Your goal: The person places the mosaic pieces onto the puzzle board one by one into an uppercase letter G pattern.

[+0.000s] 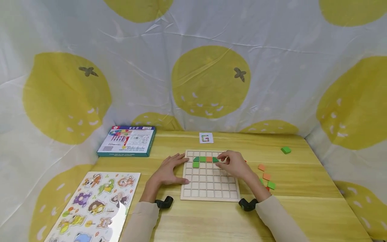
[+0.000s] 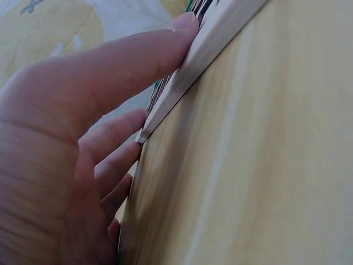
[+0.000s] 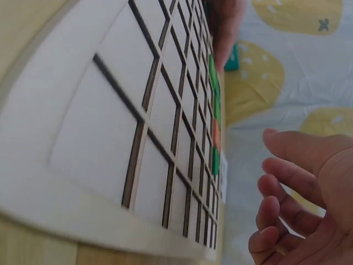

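Note:
A wooden grid board lies on the table in front of me. In its second row from the top sit a rounded dark green tile, a light green square, an orange square and another rounded dark green tile. One more light green square lies below the left end. My left hand rests along the board's left edge, thumb and fingers spread. Just right of the right-hand rounded tile is my right hand; its fingers are loosely bent with nothing between them.
Loose orange tiles and green tiles lie right of the board, with a green block farther back. A pattern card lies behind the board. At left are a box and an animal puzzle.

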A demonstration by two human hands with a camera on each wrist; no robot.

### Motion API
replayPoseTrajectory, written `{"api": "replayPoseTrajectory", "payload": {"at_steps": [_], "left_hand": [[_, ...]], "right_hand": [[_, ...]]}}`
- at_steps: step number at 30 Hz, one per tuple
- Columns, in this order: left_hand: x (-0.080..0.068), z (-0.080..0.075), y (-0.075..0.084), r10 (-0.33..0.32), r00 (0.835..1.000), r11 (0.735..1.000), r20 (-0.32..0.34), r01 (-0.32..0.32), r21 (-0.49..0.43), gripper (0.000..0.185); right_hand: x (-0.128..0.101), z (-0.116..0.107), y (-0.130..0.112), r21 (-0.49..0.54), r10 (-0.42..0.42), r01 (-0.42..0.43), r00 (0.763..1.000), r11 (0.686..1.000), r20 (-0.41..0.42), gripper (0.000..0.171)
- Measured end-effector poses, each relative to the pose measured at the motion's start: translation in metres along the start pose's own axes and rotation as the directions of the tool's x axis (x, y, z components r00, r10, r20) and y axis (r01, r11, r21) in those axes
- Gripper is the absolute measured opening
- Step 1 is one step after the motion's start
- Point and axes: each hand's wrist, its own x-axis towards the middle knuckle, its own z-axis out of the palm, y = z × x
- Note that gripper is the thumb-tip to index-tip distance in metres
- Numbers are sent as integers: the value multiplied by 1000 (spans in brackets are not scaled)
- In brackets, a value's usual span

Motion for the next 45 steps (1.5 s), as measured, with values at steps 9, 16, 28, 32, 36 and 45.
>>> {"api": "replayPoseTrajectory", "payload": {"at_steps": [9,16,28,32,36,45], "left_hand": [[-3,-2,0,0,1000,1000,-2,0,3,94],[1,0,2,2,1000,1000,4,-2,-1,96],[0,-1,2,-3,1000,1000,2,3,-12,96],[-1,-2,2,-13,1000,1000,5,13,-9,98],[-2,-3,4,-13,1000,1000,2,13,-18,100],[-1,-2,4,-32,999,999,8,32,-22,102]], "right_hand": [[-20,-29,31,-26,24,-26,997,999,-77,28],[-42,-53,57,-40,93,-98,988,994,-121,26],[-66,-88,91,-113,179,-198,971,974,-156,39],[-70,-95,98,-115,185,-202,973,973,-138,42],[-75,-100,107,-125,202,-217,972,968,-118,42],[-76,-102,120,-130,232,-243,968,961,-96,39]]}}
